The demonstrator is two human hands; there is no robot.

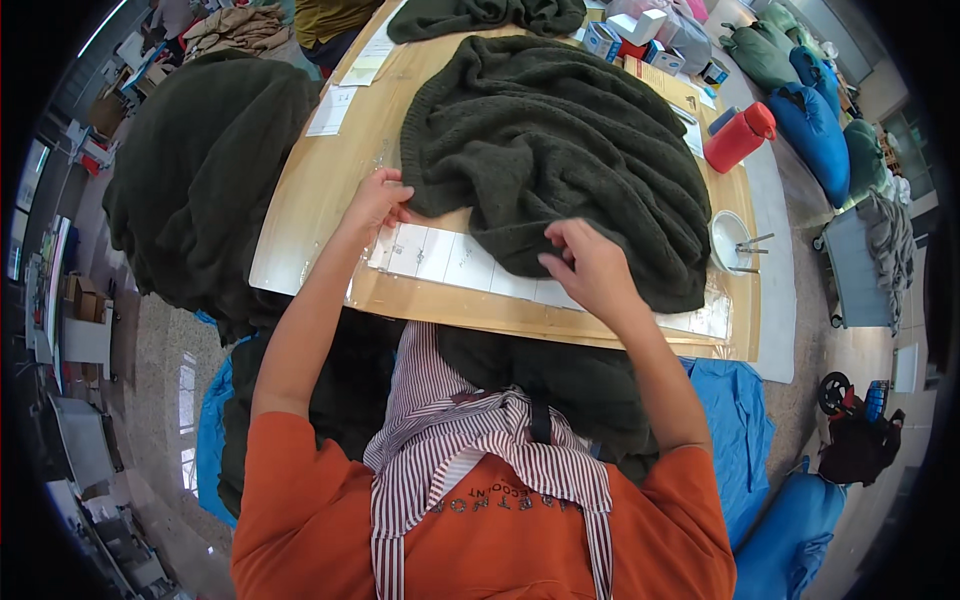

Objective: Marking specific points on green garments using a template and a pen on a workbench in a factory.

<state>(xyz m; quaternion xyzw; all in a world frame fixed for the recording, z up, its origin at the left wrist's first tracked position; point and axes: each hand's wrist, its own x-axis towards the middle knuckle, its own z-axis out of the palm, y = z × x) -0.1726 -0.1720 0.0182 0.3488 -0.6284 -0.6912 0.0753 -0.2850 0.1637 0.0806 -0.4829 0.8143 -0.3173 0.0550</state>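
A dark green knitted garment (560,150) lies rumpled across the wooden table (300,235), with a ribbed band along its left side. At its near left corner, my left hand (376,202) has its thumb and fingers closed on the ribbed edge. Over the near edge of the knit is my right hand (592,268), fingers bent and thumb apart from them, with dark fabric showing in the gap. A white paper strip (440,255) runs under clear film along the table's near edge, partly covered by the garment.
Left of the table rises a large dark green heap (200,170). On the right stand a red bottle (738,138) and a white bowl (728,240) with sticks in it. Small boxes (640,35) crowd the far right; another knit piece (480,15) lies at the far end.
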